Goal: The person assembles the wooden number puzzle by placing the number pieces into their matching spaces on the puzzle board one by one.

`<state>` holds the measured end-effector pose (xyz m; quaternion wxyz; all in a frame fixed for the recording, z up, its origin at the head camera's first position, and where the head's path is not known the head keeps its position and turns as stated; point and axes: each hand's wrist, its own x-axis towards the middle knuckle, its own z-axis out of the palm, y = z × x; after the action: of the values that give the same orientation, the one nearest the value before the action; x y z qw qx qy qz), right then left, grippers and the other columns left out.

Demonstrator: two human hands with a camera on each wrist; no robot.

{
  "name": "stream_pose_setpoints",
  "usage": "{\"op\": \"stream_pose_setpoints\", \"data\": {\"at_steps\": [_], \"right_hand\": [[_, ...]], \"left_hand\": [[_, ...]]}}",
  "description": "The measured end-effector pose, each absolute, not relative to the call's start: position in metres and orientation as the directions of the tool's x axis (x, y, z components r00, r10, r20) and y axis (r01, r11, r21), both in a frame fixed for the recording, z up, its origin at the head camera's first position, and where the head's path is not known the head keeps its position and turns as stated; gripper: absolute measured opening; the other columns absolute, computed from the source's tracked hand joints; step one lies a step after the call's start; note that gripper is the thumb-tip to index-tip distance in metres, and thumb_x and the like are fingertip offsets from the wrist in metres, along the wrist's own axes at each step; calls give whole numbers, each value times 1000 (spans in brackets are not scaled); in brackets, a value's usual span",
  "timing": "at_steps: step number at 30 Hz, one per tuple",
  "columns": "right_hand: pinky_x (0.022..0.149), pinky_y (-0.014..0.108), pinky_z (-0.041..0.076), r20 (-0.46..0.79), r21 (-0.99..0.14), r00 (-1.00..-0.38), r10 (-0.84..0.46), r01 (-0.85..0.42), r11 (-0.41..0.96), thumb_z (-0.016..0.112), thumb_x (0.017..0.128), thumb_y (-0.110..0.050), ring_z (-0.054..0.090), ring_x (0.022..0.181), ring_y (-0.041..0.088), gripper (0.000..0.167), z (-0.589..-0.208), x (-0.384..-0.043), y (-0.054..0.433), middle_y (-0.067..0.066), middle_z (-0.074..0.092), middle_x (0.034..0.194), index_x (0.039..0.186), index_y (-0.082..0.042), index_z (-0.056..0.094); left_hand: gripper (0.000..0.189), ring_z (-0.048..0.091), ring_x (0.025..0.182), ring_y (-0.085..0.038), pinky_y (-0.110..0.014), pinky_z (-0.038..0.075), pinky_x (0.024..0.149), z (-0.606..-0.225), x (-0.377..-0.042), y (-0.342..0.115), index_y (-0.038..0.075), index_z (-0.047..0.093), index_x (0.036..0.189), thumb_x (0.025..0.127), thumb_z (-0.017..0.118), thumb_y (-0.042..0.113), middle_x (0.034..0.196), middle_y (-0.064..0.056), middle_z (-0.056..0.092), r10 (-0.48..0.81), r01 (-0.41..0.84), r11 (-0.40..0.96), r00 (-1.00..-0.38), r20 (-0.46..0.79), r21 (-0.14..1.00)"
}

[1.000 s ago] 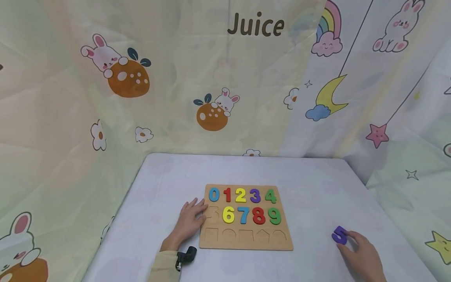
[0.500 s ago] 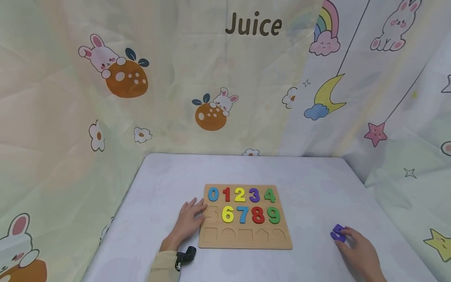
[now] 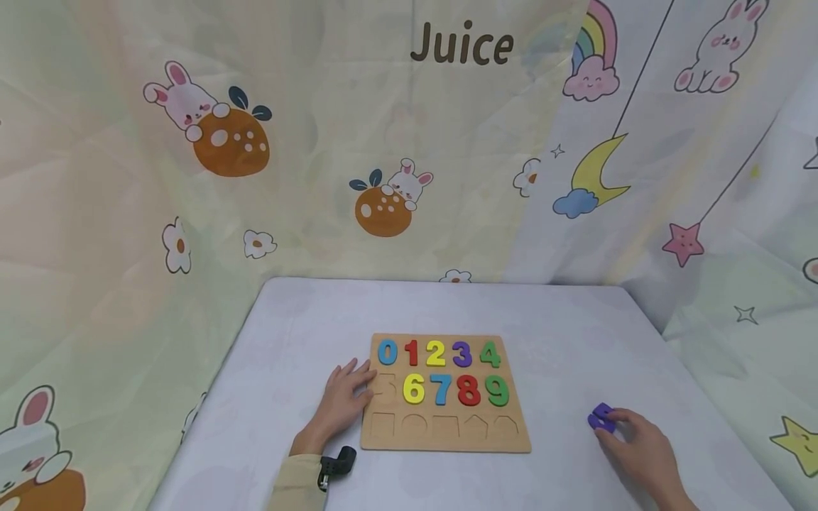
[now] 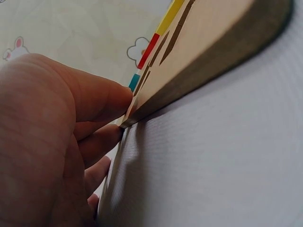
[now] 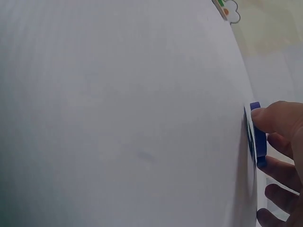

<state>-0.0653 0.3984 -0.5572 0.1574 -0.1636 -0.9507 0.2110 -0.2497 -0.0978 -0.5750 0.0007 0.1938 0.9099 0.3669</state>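
My right hand (image 3: 639,447) pinches a purple number 5 piece (image 3: 601,417) between thumb and fingers, low over the white table to the right of the board. In the right wrist view the number 5 piece (image 5: 260,142) shows edge-on, its shadow close by. On the left, my left hand (image 3: 343,397) rests its fingers against the left edge of a wooden number board (image 3: 447,445). The left wrist view has the thumb (image 4: 106,97) and fingertips right at the board's edge. Coloured numbers sit on the board in two rows, with a bare 5-shaped outline (image 3: 385,385) at the left.
A bottom row of shape outlines (image 3: 476,427) runs along the board, bearing no pieces. The white table (image 3: 562,341) ends at a printed cloth backdrop (image 3: 307,142). A black wrist device (image 3: 337,465) sits on my left sleeve (image 3: 299,482).
My right hand has shifted a little left with the purple number 5, which has turned in the fingers. The left hand and the board hold their places.
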Motion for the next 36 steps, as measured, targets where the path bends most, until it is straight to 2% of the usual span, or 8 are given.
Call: {"op": "stream_pose_setpoints", "data": {"at_steps": [8, 13, 22, 31, 36], "right_hand": [[89, 63, 44, 213, -483, -913, 349, 212, 849, 80, 79, -24, 53, 109, 53, 44, -554, -77, 385, 33, 60, 118, 110, 2, 64], [90, 63, 42, 245, -495, -911, 332, 176, 851, 80, 77, -21, 53, 108, 51, 42, -553, -82, 376, 33, 59, 115, 107, 4, 64], [91, 61, 44, 317, -496, -905, 282, 95, 863, 82, 75, -16, 56, 108, 47, 36, -555, -96, 358, 27, 62, 114, 103, -1, 65], [101, 62, 41, 250, -503, -924, 289, 131, 854, 80, 79, -18, 53, 117, 46, 38, -556, -108, 337, 25, 60, 123, 108, -1, 65], [101, 62, 40, 262, -517, -931, 255, 88, 852, 80, 78, -17, 53, 118, 45, 36, -558, -113, 327, 23, 60, 123, 108, -3, 66]], "left_hand": [[39, 27, 146, -28, -49, 9, 122, -578, -250, -98, 12, 63, 130, 92, 64, 18, 147, -4, 49, 357, 358, 660, -923, 144, 660], [39, 26, 146, -28, -49, 8, 122, -577, -250, -97, 12, 63, 131, 92, 64, 18, 148, -4, 49, 359, 360, 665, -922, 143, 655], [39, 28, 145, -32, -52, 10, 121, -574, -249, -97, 10, 63, 130, 91, 64, 16, 146, -8, 50, 370, 386, 663, -914, 168, 641], [39, 28, 145, -32, -52, 11, 121, -576, -248, -98, 10, 64, 129, 91, 65, 16, 146, -8, 50, 361, 383, 661, -916, 174, 646], [39, 27, 146, -31, -50, 8, 122, -575, -248, -98, 11, 63, 130, 91, 64, 16, 147, -6, 49, 358, 368, 658, -920, 157, 657]]}}
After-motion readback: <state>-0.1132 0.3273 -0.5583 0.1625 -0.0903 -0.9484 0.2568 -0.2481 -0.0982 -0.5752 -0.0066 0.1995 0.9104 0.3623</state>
